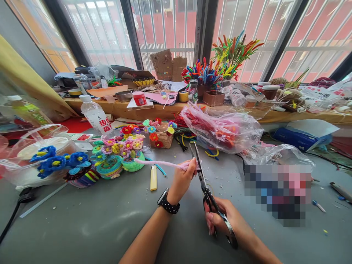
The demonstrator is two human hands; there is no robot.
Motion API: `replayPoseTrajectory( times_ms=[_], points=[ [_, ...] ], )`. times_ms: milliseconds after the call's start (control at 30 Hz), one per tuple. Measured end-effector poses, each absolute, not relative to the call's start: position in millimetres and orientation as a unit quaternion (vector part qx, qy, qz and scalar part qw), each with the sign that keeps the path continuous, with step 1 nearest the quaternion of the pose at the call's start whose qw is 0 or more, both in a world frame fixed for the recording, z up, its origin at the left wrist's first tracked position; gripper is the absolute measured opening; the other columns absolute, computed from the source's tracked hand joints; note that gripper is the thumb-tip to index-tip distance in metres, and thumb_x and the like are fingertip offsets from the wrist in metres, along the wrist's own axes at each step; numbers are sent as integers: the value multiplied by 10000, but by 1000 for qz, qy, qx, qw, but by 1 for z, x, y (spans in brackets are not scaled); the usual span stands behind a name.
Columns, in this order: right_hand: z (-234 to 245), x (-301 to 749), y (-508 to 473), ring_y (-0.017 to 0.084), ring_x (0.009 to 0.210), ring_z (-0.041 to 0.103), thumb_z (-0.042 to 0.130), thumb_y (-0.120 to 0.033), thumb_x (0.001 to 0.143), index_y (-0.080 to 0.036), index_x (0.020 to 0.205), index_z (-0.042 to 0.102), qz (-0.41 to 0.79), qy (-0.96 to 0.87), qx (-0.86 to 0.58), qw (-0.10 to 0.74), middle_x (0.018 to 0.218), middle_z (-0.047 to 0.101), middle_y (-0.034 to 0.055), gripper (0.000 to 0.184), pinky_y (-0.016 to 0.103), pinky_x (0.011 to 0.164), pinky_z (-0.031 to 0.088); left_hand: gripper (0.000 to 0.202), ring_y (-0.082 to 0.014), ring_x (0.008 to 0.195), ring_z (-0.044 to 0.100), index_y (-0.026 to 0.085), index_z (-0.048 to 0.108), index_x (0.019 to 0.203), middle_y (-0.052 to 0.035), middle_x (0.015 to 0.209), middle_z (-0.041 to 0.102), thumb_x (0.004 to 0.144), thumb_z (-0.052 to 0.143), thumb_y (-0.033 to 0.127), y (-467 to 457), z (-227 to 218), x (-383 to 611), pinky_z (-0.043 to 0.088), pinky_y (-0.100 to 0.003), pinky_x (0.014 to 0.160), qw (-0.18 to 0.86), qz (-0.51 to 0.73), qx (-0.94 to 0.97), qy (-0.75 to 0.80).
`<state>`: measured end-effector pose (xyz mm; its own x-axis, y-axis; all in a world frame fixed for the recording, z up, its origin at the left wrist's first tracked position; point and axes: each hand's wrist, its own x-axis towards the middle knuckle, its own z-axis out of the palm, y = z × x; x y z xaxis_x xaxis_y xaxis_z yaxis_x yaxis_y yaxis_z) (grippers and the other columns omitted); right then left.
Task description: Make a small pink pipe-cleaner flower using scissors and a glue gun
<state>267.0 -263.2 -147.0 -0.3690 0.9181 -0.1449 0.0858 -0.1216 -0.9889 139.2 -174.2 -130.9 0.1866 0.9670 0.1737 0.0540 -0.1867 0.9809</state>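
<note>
My left hand (182, 182), with a dotted watch strap at the wrist, is closed on a pale pink pipe cleaner (162, 163). Its long fuzzy length sticks out to the left, and a short end pokes out past my fingers on the right. In my right hand (222, 215) is a pair of scissors (205, 187), held by the handles with the tips pointing up and the blades parted. The blades stand right beside the short end of the pipe cleaner; whether they touch it I cannot tell. Left of my left hand lies a yellow lighter (153, 178) on the grey table (110, 223).
To the left stand small pots of pipe-cleaner flowers (133, 161), blue flowers (59, 161) and a water bottle (96, 115). A pink plastic bag (222, 128) lies behind my hands. A blurred patch (277, 192) sits at right. A cluttered ledge (165, 106) runs under the windows.
</note>
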Motion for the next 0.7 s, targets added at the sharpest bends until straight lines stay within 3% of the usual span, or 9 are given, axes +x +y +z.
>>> replayPoseTrajectory(
  times_ms=[200,367,467,700],
  points=[
    [-148,265,-268,48,294,323,485,-480,724,-190,596,344,588,-536,-507,332,381,367,-82,347,171,315,260,384,-68,401,269,178,370,484,61,435,309,775,365,428,-172,-131,137,208,-218,406,460,470,617,433],
    [-150,271,-266,123,589,486,506,-629,638,-162,719,414,603,-573,-411,373,639,510,19,483,234,545,386,395,-63,392,256,176,373,484,62,428,304,769,379,450,-172,-129,135,200,-218,401,477,478,604,423],
    [-152,278,-264,182,781,472,467,-691,608,-157,863,436,614,-604,-346,373,842,510,71,593,290,690,383,398,-58,390,250,171,387,494,60,431,320,753,405,472,-174,-127,135,186,-215,392,501,486,589,407],
    [-153,286,-265,192,812,425,468,-678,619,-173,870,421,610,-623,-328,364,847,440,48,565,332,764,364,405,-53,385,260,165,414,514,59,437,343,725,448,509,-176,-127,135,186,-206,375,539,503,564,373]
  ],
)
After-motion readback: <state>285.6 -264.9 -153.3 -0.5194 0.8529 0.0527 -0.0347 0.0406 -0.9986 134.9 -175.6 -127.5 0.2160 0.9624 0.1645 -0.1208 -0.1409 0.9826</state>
